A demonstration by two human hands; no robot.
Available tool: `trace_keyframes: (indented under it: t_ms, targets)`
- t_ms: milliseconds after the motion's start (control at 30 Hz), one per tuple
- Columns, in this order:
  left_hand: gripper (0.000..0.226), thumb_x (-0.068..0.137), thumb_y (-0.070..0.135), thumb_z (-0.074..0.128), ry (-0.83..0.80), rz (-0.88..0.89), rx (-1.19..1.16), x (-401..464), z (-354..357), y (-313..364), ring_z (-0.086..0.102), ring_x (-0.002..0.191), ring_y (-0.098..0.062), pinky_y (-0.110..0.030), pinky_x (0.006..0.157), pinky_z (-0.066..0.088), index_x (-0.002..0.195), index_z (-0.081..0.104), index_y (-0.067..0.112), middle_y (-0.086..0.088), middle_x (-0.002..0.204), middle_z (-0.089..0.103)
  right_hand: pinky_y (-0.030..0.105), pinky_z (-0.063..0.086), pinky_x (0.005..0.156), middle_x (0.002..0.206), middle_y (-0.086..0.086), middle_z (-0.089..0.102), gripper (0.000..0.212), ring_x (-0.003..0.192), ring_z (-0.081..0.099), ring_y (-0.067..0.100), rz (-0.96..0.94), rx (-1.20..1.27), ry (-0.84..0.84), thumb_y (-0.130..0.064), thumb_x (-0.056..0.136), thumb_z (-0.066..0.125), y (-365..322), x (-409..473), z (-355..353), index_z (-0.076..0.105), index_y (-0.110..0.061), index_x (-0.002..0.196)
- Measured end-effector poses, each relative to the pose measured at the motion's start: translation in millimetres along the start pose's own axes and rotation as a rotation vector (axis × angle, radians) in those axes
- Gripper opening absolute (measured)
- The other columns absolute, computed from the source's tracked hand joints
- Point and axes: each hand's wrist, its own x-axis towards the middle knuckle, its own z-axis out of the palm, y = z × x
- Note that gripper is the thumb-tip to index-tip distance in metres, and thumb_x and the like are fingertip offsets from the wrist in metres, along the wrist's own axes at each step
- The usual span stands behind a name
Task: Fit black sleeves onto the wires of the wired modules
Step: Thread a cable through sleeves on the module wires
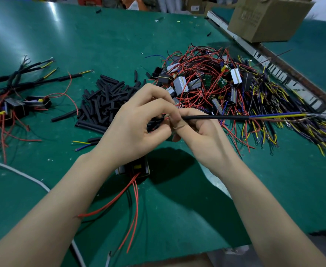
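Left hand: the left hand (139, 124) is curled round a bundle of wires near the middle of the table (100, 41), fingertips pinched at the near end of the black sleeve (216, 117).
Right hand: the right hand (198, 132) is closed on the same end of the sleeve, touching the left fingertips.
Sleeve: it is held level above the table, pointing toward the right edge, with blue and yellow wires (277, 115) showing beyond its far end.
Held module: a module (137, 167) hangs under the left wrist, red leads (133, 209) trailing toward the near edge.
Loose sleeves: a heap of black sleeves (104, 101) lies just left of the hands.
Unsleeved modules: a tangled pile of modules (216, 83) fills the right side, reaching the right edge.
Sleeved modules: a smaller group (13, 101) lies at the left edge.
Open room: bare green surface is seen toward the far left corner and along the near edge beside the forearms.
Surroundings: a cardboard box (268, 18) stands past a rail (273, 72) at the far right; a white cable (23, 175) crosses the near left corner.
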Motion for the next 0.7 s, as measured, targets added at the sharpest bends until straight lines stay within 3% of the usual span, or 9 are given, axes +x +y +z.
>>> trace_keyframes:
  t_ms: [133,300,367,500,567,700]
  targets:
    - [0.011,0.074,-0.004,0.059,-0.009,-0.001,-0.011,0,-1,1,0.054,0.088,-0.017,-0.028,0.079,0.045,0.078,0.065,0.004,-0.007,0.101,0.055,0.019,0.045,0.065,0.074,-0.007,0.060,0.009,0.063,0.055,0.004,0.011,0.031,-0.007,-0.011,0.097,0.053,-2,0,0,0.062,-0.010,0.096]
    - [0.006,0.076,0.001,0.061,-0.006,-0.059,-0.064,0,-7,3,0.053,0.087,-0.013,-0.016,0.081,0.040,0.078,0.064,0.006,-0.010,0.099,0.056,0.009,0.039,0.057,0.066,-0.013,0.060,0.014,0.057,0.054,0.000,0.015,0.073,-0.008,-0.007,0.097,0.052,-3,-1,0,0.063,-0.016,0.093]
    - [0.003,0.079,0.011,0.062,0.019,-0.110,-0.112,1,-10,4,0.051,0.079,-0.010,-0.013,0.074,0.039,0.078,0.060,0.009,-0.006,0.091,0.057,0.013,0.044,0.060,0.072,-0.009,0.062,0.018,0.059,0.055,0.002,-0.002,0.066,-0.003,-0.008,0.097,0.051,-3,-2,-1,0.062,-0.020,0.091]
    - [0.029,0.080,0.041,0.057,0.048,-0.262,-0.097,0,-9,3,0.043,0.056,-0.002,-0.011,0.053,0.031,0.068,0.055,0.014,0.008,0.061,0.050,0.019,0.048,0.065,0.074,-0.010,0.060,0.015,0.063,0.056,0.002,-0.058,-0.028,0.024,-0.013,0.096,0.053,-1,-1,1,0.060,-0.025,0.090]
    - [0.036,0.078,0.046,0.059,-0.004,-0.273,-0.018,-1,-4,2,0.043,0.053,-0.002,-0.013,0.051,0.031,0.065,0.055,0.013,0.009,0.056,0.049,0.021,0.049,0.064,0.075,-0.012,0.059,0.013,0.063,0.057,0.004,-0.079,-0.087,0.052,-0.020,0.093,0.053,1,-1,2,0.058,-0.031,0.089]
    - [0.032,0.078,0.045,0.059,-0.027,-0.275,0.036,-2,-1,0,0.044,0.054,-0.001,-0.016,0.052,0.031,0.066,0.056,0.016,0.013,0.057,0.049,0.027,0.049,0.066,0.075,-0.014,0.058,0.023,0.067,0.057,0.010,-0.115,-0.175,0.090,-0.013,0.096,0.054,4,-2,2,0.055,-0.035,0.089]
